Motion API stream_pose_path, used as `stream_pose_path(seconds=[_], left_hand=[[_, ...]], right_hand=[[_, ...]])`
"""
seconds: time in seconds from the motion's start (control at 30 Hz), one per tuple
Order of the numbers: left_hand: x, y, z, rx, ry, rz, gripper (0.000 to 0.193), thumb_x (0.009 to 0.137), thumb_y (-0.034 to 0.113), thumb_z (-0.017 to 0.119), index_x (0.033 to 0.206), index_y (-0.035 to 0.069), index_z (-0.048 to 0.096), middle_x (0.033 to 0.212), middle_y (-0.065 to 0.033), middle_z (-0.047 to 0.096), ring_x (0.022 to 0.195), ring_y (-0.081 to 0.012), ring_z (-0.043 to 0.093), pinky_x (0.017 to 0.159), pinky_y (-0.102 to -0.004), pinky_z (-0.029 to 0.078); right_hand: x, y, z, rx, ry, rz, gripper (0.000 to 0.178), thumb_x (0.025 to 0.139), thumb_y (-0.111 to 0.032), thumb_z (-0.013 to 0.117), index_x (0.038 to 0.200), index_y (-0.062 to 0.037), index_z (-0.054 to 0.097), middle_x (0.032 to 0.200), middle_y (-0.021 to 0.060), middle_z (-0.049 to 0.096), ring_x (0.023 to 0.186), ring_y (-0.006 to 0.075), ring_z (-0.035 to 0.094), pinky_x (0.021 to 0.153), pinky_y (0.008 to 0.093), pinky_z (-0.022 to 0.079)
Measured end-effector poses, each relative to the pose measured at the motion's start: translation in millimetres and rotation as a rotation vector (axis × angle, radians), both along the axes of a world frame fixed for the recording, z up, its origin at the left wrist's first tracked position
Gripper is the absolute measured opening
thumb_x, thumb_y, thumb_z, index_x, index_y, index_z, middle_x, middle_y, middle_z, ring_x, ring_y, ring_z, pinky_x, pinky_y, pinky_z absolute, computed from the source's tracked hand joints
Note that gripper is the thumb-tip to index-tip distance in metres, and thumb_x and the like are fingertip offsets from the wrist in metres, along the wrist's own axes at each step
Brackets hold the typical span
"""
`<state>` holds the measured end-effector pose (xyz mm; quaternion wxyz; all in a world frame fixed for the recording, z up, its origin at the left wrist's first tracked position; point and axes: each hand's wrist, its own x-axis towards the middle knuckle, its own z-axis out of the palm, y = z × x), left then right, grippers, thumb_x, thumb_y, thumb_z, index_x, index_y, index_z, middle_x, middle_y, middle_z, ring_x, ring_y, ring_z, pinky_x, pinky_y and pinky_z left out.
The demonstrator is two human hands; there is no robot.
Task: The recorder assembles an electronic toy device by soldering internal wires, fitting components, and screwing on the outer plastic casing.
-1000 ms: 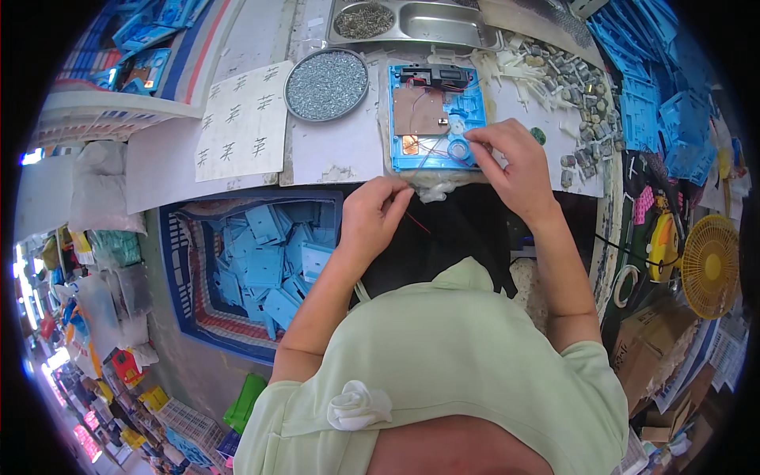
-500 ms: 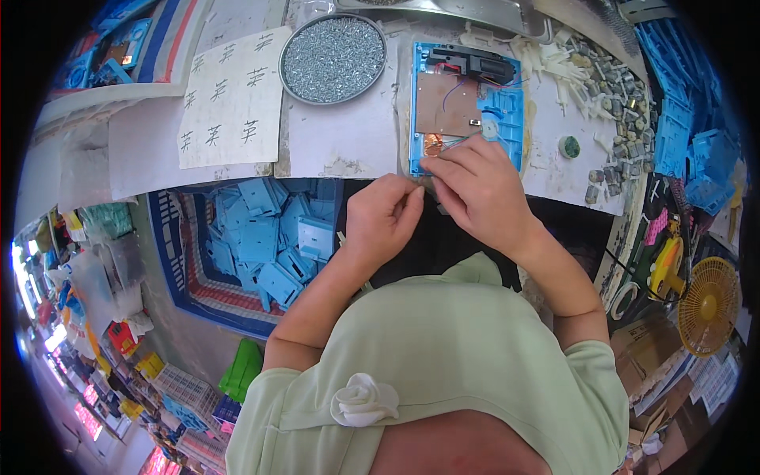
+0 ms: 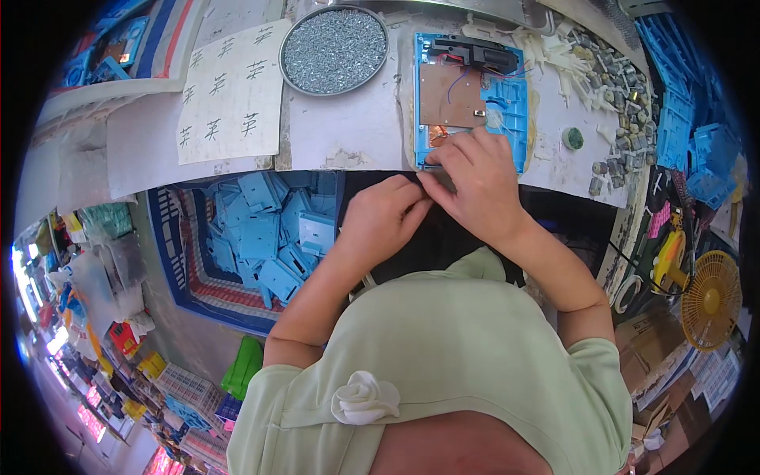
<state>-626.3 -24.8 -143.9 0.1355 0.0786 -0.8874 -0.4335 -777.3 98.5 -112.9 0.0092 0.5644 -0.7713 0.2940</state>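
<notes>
Since a second ago, my right hand [image 3: 481, 186] has moved from the right side of the blue case [image 3: 513, 99] to its near left corner, beside my left hand [image 3: 381, 220]. The case lies on the surface [image 3: 340, 142] just beyond both hands, long axis running away from me; my right hand is nearer, overlapping its near edge. Both hands are curled, thumbs near forefingers; I can't tell whether either pinches anything.

The right hand [image 3: 479, 190] hides a lower part of the blue casing [image 3: 514, 111]. Whether the left hand [image 3: 384, 215] pinches something, I cannot tell. The upper edge cuts the metal tray [image 3: 507, 9].
</notes>
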Motion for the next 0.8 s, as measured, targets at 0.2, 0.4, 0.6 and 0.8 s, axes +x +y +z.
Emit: stream_pose_path(seconds=[0.2, 0.4, 0.6, 0.8], left_hand=[[-22, -22, 16, 0.072, 0.114, 0.005, 0.025, 0.076, 0.007, 0.084, 0.098, 0.009, 0.072, 0.085, -0.0068, 0.06, 0.069, -0.0223, 0.06, 0.062, -0.0328, 0.05], [-28, -37, 7, -0.087, 0.158, -0.124, 0.022, 0.077, 0.004, 0.081, 0.096, 0.01, 0.072, 0.087, -0.0079, 0.06, 0.072, -0.0268, 0.064, 0.061, -0.0361, 0.053], [-34, -41, 13, -0.059, 0.122, -0.155, 0.024, 0.075, 0.003, 0.083, 0.095, 0.009, 0.071, 0.087, -0.0086, 0.06, 0.075, -0.0272, 0.063, 0.062, -0.0364, 0.051], [-37, -55, 18, -0.094, 0.004, -0.274, 0.024, 0.082, 0.011, 0.079, 0.105, 0.013, 0.071, 0.095, -0.0115, 0.061, 0.085, -0.0328, 0.065, 0.07, -0.0419, 0.054]], right_hand=[[-2, 12, 7, 0.054, 0.071, 0.032, 0.031, 0.071, -0.017, 0.08, 0.098, -0.0105, 0.068, 0.098, 0.0038, 0.062, 0.096, 0.025, 0.057, 0.08, 0.0421, 0.042], [-31, 52, 31, -0.061, -0.061, 0.022, 0.036, 0.073, -0.011, 0.08, 0.107, -0.0078, 0.072, 0.101, 0.0051, 0.069, 0.096, 0.0285, 0.06, 0.083, 0.0421, 0.047], [-49, 38, 25, -0.135, -0.072, 0.005, 0.03, 0.074, -0.009, 0.079, 0.103, -0.0094, 0.072, 0.097, 0.0051, 0.068, 0.094, 0.0294, 0.06, 0.082, 0.0411, 0.048], [-23, 15, 16, 0.036, -0.037, 0.063, 0.035, 0.073, -0.014, 0.08, 0.106, -0.0108, 0.072, 0.096, 0.0062, 0.066, 0.096, 0.029, 0.059, 0.077, 0.0427, 0.047]])
